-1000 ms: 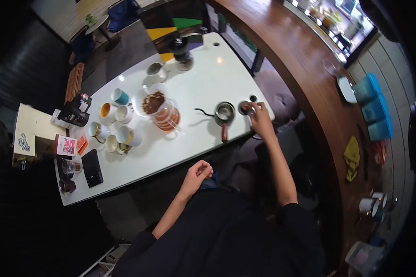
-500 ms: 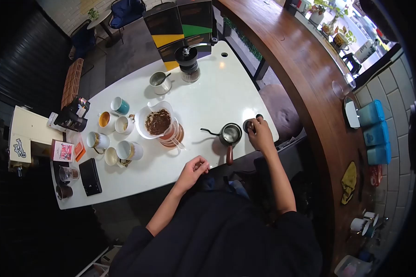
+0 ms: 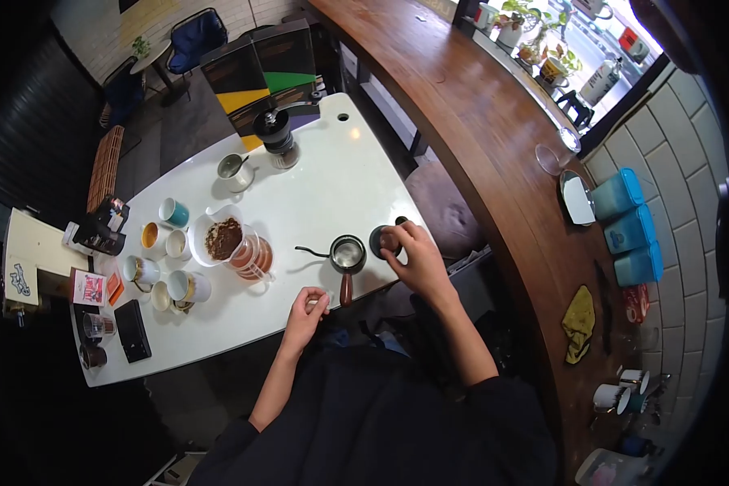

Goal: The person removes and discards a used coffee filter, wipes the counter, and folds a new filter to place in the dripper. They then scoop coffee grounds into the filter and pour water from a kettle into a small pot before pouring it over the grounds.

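Observation:
At the right end of the white table, my right hand (image 3: 417,257) has thumb and fingers closed around a dark round object (image 3: 377,242), low against the tabletop. My fingers cover part of it; a small black piece (image 3: 401,220) sits just beyond. Left of it stands a small black gooseneck kettle (image 3: 348,253), uncovered, with a shiny interior and a wooden handle toward me. My left hand (image 3: 304,317) is loosely curled at the table's front edge, with nothing visible in it. A dripper (image 3: 209,236) of coffee grounds sits on a glass server (image 3: 255,255) of reddish-brown liquid.
Several cups (image 3: 188,285) stand left of the dripper. A hand grinder (image 3: 275,134) and a metal pitcher holding a spoon (image 3: 235,172) are farther back. A black scale-like slab (image 3: 132,330) lies at left. The wooden counter (image 3: 462,121) curves along the right.
The view has swung right, so the table appears farther left. My right hand has shifted slightly, its fingers a little more spread over the dark round object. My left hand remains curled near the edge.

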Tool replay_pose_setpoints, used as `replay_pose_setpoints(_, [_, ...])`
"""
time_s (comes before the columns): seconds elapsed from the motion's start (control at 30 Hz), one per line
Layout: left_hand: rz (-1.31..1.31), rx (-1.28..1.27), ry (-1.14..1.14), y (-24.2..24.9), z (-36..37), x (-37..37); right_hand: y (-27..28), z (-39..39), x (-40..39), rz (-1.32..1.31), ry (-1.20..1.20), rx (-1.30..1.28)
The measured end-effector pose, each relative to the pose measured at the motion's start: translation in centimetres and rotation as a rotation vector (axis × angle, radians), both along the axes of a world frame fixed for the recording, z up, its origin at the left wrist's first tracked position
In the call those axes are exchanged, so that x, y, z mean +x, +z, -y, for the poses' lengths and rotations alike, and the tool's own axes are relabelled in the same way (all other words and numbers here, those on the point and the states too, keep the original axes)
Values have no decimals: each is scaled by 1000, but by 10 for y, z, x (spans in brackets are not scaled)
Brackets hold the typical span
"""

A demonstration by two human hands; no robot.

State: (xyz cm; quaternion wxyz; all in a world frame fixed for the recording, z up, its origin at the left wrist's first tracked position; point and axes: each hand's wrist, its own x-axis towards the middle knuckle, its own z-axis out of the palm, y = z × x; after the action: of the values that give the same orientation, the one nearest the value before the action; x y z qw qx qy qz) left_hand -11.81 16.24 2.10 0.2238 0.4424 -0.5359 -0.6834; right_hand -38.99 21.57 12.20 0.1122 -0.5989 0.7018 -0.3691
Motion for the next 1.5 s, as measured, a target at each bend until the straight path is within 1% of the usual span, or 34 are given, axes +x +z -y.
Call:
replay_pose_setpoints(0.13, [-9,20,-52,-4,5,-2,6,-4,11,-1,-4,-5])
replay_pose_setpoints(0.3, [26,46,-175,-3,13,0,12,-6,21,13,-7,10])
replay_pose_setpoints(0.5, [-10,37,-242,-11,18,0,10,-8,31,52,9,22])
replay_pose_setpoints(0.63, [9,57,-265,-5,16,-3,9,-10,41,69,15,37])
replay_pose_setpoints(0.77, [16,24,-338,-6,20,-3,12,-10,50,156,35,49])
replay_pose_setpoints(0.83, [-15,67,-384,-5,23,-4,12,-11,56,183,35,56])
replay_pose_setpoints(1.13, [-46,98,-542,-13,32,-4,4,-9,68,132,-68,12])
replay_pose_setpoints(1.37, [-42,127,-571,-11,33,-3,1,-7,72,122,-62,40])
replay_pose_setpoints(1.5, [-59,132,-587,-12,33,-3,3,-9,74,118,-72,15])
